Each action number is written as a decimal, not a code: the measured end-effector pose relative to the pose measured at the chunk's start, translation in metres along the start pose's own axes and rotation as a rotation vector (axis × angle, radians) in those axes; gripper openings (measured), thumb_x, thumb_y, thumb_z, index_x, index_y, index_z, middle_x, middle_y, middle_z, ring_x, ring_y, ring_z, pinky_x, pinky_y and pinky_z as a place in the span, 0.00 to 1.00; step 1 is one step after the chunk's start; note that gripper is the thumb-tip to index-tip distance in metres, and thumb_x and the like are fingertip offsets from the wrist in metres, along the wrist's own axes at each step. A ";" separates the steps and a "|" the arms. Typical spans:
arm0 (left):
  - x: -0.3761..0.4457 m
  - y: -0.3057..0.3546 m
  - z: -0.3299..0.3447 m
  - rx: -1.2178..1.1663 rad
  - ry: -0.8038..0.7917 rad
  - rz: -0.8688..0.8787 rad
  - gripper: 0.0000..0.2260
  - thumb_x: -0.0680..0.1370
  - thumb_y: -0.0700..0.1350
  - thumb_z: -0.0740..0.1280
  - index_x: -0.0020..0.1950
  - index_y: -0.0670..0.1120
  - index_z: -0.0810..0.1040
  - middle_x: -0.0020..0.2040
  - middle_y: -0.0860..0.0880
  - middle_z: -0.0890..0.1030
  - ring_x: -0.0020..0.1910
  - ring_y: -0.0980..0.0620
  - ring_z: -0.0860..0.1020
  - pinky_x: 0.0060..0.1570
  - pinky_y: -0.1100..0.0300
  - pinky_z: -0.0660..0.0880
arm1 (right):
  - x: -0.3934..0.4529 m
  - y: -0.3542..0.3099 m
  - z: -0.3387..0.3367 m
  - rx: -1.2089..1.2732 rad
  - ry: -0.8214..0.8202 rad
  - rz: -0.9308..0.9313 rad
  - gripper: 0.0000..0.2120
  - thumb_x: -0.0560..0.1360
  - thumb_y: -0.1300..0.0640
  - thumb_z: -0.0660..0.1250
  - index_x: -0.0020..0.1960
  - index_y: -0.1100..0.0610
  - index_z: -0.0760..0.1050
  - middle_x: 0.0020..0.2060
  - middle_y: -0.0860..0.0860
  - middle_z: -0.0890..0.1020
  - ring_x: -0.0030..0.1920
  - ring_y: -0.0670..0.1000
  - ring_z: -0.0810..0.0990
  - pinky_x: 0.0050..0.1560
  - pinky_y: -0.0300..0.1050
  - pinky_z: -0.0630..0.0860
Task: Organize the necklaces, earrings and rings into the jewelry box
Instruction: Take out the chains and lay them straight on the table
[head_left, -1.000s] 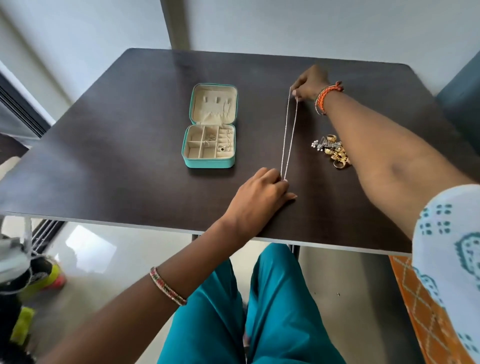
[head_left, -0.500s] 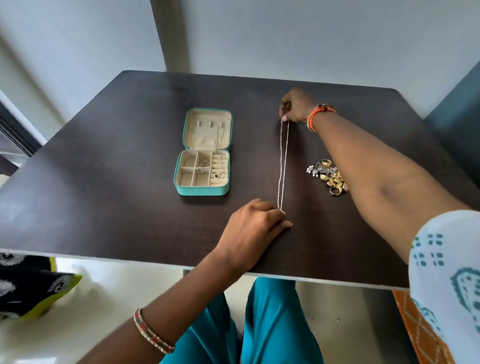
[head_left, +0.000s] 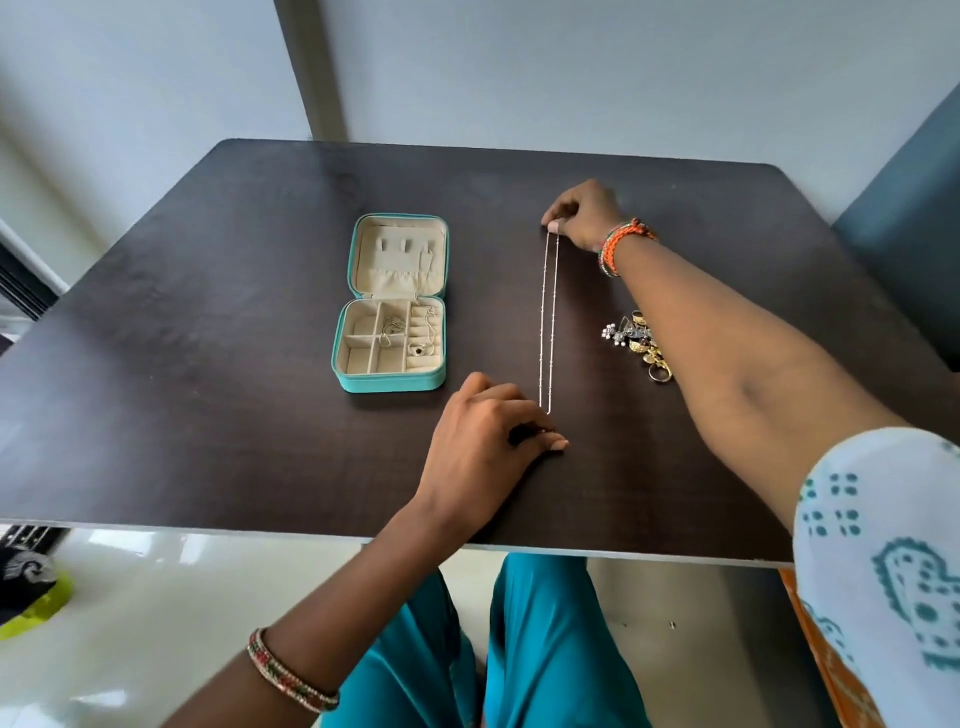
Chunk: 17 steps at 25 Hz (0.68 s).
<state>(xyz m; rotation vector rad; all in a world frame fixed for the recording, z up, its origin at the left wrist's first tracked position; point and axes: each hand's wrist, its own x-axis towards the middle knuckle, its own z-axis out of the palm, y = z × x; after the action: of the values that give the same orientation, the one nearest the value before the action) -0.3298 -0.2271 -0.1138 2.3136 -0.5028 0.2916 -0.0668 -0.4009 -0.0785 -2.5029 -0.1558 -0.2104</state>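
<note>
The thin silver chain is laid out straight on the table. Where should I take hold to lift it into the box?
Pinch the thin silver chain necklace at its near looped end, coming from above. It lies doubled and flat on the dark wooden table, so only a fingertip pinch would likely catch it; the right hand holds the far end.

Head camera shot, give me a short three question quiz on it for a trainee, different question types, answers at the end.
1. True or false: the jewelry box is closed.
2. Which hand holds the far end of the silver necklace? A left hand B right hand
3. Fill in: the loose pile of rings and earrings lies to the ___ of the necklace.

Key: 1 false; 2 B; 3 right.
</note>
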 end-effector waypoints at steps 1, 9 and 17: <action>0.001 0.000 0.000 -0.007 -0.005 -0.006 0.08 0.71 0.55 0.72 0.44 0.53 0.84 0.40 0.57 0.81 0.45 0.54 0.70 0.44 0.55 0.72 | -0.001 -0.001 0.000 -0.003 -0.006 0.001 0.06 0.71 0.64 0.71 0.48 0.61 0.83 0.45 0.56 0.84 0.43 0.46 0.77 0.45 0.35 0.70; 0.002 0.003 -0.004 -0.095 -0.038 -0.041 0.10 0.70 0.55 0.73 0.45 0.52 0.81 0.37 0.57 0.78 0.42 0.58 0.71 0.42 0.64 0.69 | -0.006 -0.004 -0.005 0.024 -0.027 0.036 0.07 0.74 0.61 0.70 0.51 0.60 0.83 0.43 0.51 0.81 0.44 0.46 0.77 0.46 0.35 0.70; -0.002 0.006 -0.013 -0.402 0.197 -0.170 0.06 0.78 0.47 0.67 0.43 0.47 0.80 0.32 0.52 0.77 0.31 0.59 0.69 0.33 0.64 0.67 | -0.040 -0.059 -0.011 0.071 0.175 -0.027 0.16 0.72 0.67 0.57 0.44 0.55 0.82 0.43 0.52 0.84 0.44 0.49 0.79 0.46 0.41 0.77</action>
<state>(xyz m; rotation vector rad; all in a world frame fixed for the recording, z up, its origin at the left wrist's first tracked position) -0.3348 -0.2213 -0.1017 1.8985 -0.2380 0.3012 -0.1165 -0.3625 -0.0431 -2.3990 -0.1233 -0.4264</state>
